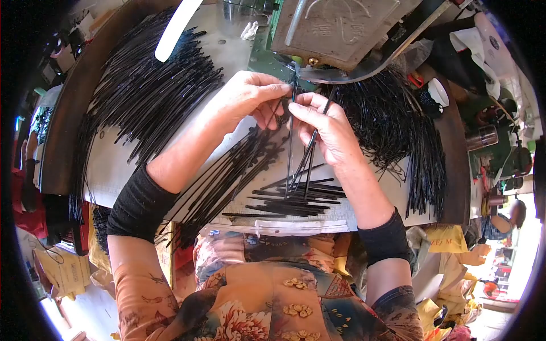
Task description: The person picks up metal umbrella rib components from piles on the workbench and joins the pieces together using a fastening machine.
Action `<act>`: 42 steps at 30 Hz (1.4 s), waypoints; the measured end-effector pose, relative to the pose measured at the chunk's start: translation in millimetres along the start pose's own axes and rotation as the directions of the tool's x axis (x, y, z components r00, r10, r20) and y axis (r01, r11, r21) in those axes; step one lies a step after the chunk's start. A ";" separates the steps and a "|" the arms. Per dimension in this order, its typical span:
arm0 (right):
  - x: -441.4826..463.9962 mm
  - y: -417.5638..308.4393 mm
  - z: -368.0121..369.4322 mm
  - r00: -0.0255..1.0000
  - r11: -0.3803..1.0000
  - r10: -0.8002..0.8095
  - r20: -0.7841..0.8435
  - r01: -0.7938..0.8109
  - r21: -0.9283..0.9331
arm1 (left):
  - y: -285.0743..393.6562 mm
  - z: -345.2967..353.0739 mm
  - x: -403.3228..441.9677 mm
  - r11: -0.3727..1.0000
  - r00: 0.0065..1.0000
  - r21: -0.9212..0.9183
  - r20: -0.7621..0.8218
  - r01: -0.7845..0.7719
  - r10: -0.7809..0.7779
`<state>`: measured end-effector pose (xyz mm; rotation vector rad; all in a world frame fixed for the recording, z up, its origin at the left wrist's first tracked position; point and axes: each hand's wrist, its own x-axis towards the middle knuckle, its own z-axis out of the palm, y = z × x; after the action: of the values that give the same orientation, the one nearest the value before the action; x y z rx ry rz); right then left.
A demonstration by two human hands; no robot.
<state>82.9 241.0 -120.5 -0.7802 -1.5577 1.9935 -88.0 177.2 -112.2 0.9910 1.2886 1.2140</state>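
My left hand (253, 96) is closed in a pinch at the upper ends of thin black rods that look like umbrella ribs, close under the machine's head (296, 68). Close beside it, my right hand (325, 126) has its thumb and forefinger on an upright black rib (292, 142). More ribs (310, 153) run down between its other fingers. Below my hands, a small loose bunch of short ribs (298, 199) lies on the worktable. Longer ribs (222, 176) fan out beneath my left forearm. The exact contact at the fingertips is partly hidden.
A large pile of black ribs (153, 85) covers the table's left side. Another tangled heap (387, 125) hangs toward the right edge. The machine's metal cover (341, 28) overhangs the back, with a curved metal bar (392, 57). A white lamp tube (177, 28) juts in above.
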 end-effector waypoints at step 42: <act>0.2 2.2 1.4 0.996 0.986 0.084 0.019 -0.085 0.140 | -2.7 -6.0 5.5 1.000 0.999 -0.015 0.035 0.021 -0.021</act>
<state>81.8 239.7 -122.3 -0.7897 -1.3942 2.1471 -94.2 181.6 -116.1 0.9812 1.2573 1.1843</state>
